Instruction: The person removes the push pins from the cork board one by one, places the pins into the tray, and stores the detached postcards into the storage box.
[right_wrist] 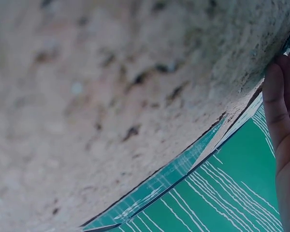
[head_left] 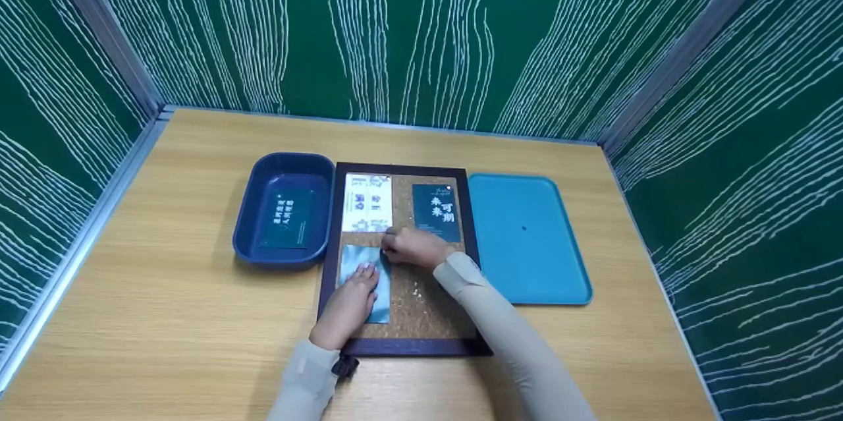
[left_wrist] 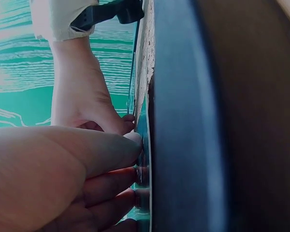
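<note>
A framed corkboard (head_left: 441, 315) lies on the table. My left hand (head_left: 349, 306) presses its fingers flat on a shiny blue-green card (head_left: 380, 309) at the board's lower left; the left wrist view shows the same hand (left_wrist: 63, 169) against the card's edge. At the card's upper right corner is my right hand (head_left: 416, 247), fingers bent; anything between the fingertips is hidden. In the right wrist view that hand (right_wrist: 287, 130) is at the right edge beside the cork. Above are a white patterned card (head_left: 367, 203) and a dark green card (head_left: 431, 210) with white writing.
A dark blue bin (head_left: 244, 230) left of the board holds a green card (head_left: 288, 220). A turquoise tray (head_left: 527, 263) stands against the board's right side. Small clear bits (head_left: 417, 290) lie on the cork. Green panels with white lines surround the table.
</note>
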`<state>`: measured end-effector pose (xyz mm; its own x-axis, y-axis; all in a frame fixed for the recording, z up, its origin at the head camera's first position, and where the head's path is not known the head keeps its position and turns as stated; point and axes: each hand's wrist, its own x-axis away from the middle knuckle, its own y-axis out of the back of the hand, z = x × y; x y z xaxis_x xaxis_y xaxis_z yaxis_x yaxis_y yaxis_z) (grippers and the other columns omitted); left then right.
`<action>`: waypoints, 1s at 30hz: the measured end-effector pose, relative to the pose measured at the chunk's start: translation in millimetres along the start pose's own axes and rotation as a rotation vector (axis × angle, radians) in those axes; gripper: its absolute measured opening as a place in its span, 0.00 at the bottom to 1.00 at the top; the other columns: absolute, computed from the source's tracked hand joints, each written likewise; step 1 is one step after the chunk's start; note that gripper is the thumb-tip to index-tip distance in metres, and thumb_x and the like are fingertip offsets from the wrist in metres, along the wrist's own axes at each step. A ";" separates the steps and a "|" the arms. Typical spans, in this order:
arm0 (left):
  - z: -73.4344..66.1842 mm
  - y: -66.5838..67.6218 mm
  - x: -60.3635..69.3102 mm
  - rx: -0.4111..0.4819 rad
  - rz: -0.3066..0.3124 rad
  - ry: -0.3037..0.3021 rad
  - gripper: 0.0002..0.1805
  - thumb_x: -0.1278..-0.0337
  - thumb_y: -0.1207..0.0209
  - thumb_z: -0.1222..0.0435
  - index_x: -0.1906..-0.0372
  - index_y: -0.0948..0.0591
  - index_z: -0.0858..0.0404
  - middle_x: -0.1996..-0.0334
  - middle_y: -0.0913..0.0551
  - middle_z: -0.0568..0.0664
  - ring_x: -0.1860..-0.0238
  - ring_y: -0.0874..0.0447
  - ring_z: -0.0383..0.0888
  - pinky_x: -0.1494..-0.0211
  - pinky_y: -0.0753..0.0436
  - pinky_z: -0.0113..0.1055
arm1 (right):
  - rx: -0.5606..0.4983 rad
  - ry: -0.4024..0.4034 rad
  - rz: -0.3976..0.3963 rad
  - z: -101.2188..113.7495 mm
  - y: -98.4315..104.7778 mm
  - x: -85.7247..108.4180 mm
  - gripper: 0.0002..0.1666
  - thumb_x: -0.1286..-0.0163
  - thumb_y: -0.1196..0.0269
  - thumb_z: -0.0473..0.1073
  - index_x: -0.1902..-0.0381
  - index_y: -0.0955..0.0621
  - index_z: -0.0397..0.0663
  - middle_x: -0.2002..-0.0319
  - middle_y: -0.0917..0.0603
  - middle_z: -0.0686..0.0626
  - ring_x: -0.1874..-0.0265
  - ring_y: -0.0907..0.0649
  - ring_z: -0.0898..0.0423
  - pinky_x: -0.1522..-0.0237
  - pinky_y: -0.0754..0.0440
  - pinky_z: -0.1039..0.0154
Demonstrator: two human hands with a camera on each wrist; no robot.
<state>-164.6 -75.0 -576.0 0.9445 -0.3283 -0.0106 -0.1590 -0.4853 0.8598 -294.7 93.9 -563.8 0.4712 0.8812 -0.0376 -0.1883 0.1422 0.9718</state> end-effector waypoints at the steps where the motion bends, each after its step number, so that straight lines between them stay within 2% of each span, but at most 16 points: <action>1: -0.1 0.2 0.0 0.002 0.003 0.004 0.23 0.36 0.45 0.68 0.38 0.27 0.73 0.35 0.29 0.64 0.32 0.34 0.60 0.29 0.33 0.51 | -0.008 -0.004 0.000 0.1 0.2 0.1 0.11 0.31 0.40 0.42 0.54 0.17 0.44 0.60 0.14 0.47 0.64 0.13 0.56 0.61 0.15 0.71; 8: -0.8 1.6 1.0 0.024 0.021 0.024 0.23 0.34 0.46 0.67 0.37 0.28 0.71 0.34 0.30 0.63 0.30 0.35 0.59 0.29 0.34 0.51 | -0.085 -0.059 0.003 -0.1 2.9 1.6 0.12 0.31 0.40 0.43 0.53 0.17 0.45 0.60 0.14 0.47 0.66 0.14 0.58 0.65 0.16 0.73; 12: -0.8 1.6 1.3 0.027 0.023 0.028 0.23 0.34 0.46 0.67 0.36 0.28 0.71 0.33 0.31 0.62 0.30 0.36 0.58 0.28 0.34 0.51 | -0.081 -0.063 -0.019 -1.1 4.7 2.5 0.12 0.31 0.39 0.43 0.54 0.16 0.46 0.60 0.14 0.47 0.66 0.14 0.58 0.64 0.16 0.72; 20: -2.0 1.2 0.5 -0.022 -0.007 -0.002 0.22 0.36 0.45 0.69 0.39 0.26 0.74 0.36 0.28 0.64 0.32 0.32 0.59 0.30 0.32 0.50 | -0.179 -0.121 -0.047 -2.1 10.0 6.6 0.12 0.32 0.40 0.38 0.53 0.17 0.40 0.59 0.13 0.46 0.66 0.15 0.58 0.62 0.16 0.69; 24: -1.8 0.5 0.5 -0.032 -0.029 -0.017 0.22 0.37 0.44 0.69 0.40 0.25 0.74 0.37 0.27 0.65 0.33 0.31 0.60 0.30 0.31 0.50 | -0.216 -0.156 -0.044 -2.9 12.5 9.7 0.13 0.31 0.41 0.38 0.52 0.17 0.41 0.59 0.14 0.47 0.66 0.16 0.60 0.63 0.17 0.72; 30: -0.9 -0.4 1.3 -0.010 -0.035 -0.008 0.22 0.37 0.44 0.69 0.40 0.25 0.73 0.37 0.27 0.65 0.33 0.31 0.60 0.31 0.31 0.51 | -0.246 -0.176 -0.074 -5.5 16.9 14.0 0.13 0.32 0.40 0.39 0.52 0.18 0.41 0.61 0.13 0.48 0.67 0.15 0.60 0.66 0.18 0.76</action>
<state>-163.0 -74.5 -575.9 0.9471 -0.3179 -0.0447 -0.1231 -0.4883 0.8640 -296.0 111.2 -549.2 0.6296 0.7756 -0.0446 -0.3407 0.3273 0.8814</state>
